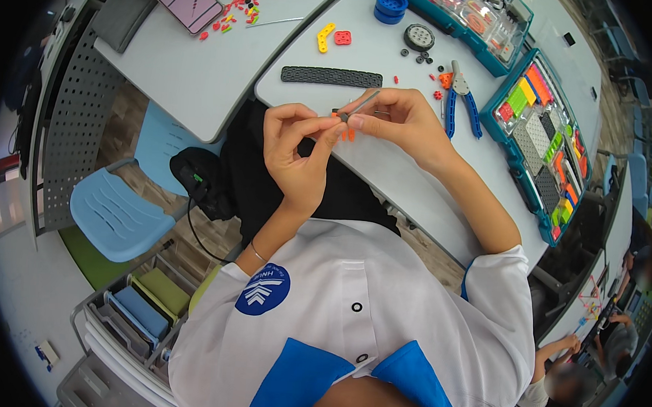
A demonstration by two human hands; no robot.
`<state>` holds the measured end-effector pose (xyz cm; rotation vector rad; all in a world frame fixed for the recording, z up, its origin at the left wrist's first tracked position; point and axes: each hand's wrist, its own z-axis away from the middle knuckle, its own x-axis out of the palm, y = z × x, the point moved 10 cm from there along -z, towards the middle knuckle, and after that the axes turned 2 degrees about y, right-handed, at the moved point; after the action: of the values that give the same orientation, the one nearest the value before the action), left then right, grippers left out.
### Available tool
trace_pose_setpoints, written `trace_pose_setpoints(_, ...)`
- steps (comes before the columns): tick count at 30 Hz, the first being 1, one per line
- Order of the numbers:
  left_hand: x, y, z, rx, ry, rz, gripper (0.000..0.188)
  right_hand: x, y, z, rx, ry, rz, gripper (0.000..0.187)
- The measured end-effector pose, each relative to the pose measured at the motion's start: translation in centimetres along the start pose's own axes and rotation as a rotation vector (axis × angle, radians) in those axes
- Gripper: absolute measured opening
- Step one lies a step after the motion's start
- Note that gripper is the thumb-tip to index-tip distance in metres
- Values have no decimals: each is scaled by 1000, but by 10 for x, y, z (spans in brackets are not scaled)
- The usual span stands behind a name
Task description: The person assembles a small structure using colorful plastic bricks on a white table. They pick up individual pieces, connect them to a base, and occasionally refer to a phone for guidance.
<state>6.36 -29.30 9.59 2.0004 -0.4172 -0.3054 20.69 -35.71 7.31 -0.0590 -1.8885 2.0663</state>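
Above the near edge of the table my two hands meet over a small build. My left hand pinches its orange piece between thumb and fingertips, which partly cover it. The thumb and index finger of my right hand close on a thin metal shaft with a small black collar at its lower end. Just beyond lies a black perforated beam. Blue-handled pliers rest right of my right hand, beside an orange connector and a small red piece.
Farther back are a black wheel, blue wheel hubs, a yellow bracket and a red plate. Teal parts cases line the right. A phone lies far left; a blue chair stands left. Other people sit lower right.
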Motion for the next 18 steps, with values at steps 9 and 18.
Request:
trace_pose_setpoints(9, 8, -7, 4, -13, -101, 53, 11, -4, 14, 4, 147, -31, -23, 13)
trace_pose_setpoints(18, 19, -3, -2, 70, -303, 147, 20, 2, 12, 6, 205, -129, -47, 15)
